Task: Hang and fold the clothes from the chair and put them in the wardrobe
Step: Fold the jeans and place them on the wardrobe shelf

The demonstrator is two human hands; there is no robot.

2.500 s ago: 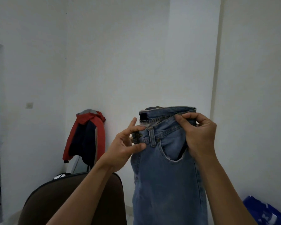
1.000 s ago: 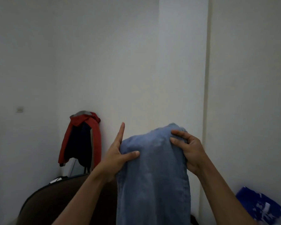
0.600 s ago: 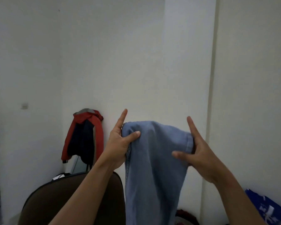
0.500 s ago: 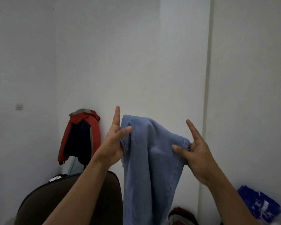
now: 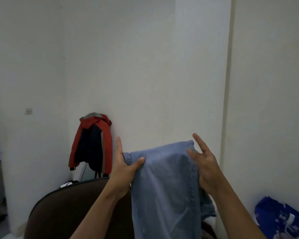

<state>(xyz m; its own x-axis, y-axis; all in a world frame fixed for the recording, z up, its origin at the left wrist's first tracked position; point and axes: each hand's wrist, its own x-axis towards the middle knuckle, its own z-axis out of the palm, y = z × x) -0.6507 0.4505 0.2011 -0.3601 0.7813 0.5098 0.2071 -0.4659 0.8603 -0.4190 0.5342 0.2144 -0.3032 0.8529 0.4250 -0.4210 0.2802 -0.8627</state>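
I saw the jeans held up in the lower middle of the frame, folded over at the top, the denim hanging straight down and off the bottom edge. The left hand pinched the upper left corner, thumb pressed on the front of the cloth and forefinger pointing straight up beside it. The right hand gripped the upper right edge, thumb on the front and forefinger raised; its other fingers were partly behind the fabric. The two hands were apart, the width of the fold between them. The brown chair back sat at lower left, under the left forearm. A red jacket hung against the wall left of centre, and a blue bag lay at lower right.
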